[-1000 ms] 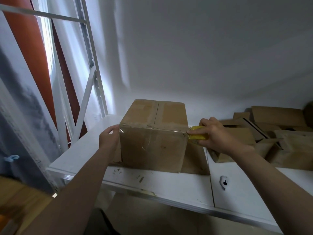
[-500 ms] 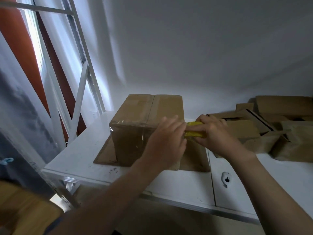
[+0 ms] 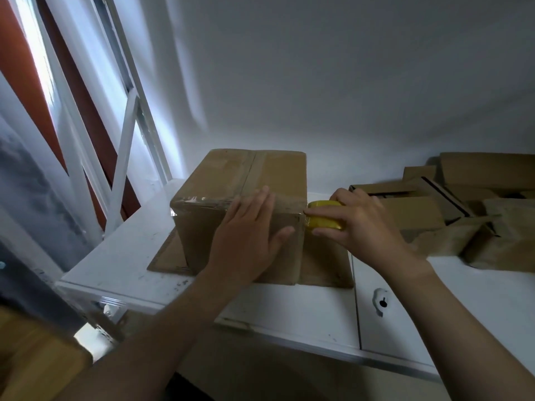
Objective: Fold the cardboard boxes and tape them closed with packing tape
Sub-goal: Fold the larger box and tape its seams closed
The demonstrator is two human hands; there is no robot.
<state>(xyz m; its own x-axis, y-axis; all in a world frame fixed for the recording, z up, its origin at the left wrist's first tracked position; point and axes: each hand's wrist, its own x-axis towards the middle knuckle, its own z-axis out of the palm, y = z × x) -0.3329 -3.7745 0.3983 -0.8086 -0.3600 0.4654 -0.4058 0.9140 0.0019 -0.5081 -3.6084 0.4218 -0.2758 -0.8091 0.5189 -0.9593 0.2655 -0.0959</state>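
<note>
Pressing flat against the near face of the closed cardboard box point(image 3: 246, 180), the left hand point(image 3: 249, 235) lies open with fingers spread, reaching up over the box's top front edge. The right hand point(image 3: 356, 224) is closed around a yellow roll of packing tape point(image 3: 322, 218), held tight against the box's near right corner. Clear tape glints along the top front edge. The box stands on a flat cardboard sheet point(image 3: 324, 264) near the front edge of the white bench point(image 3: 289, 308). More cardboard boxes point(image 3: 463, 204) crowd the bench's right end.
</note>
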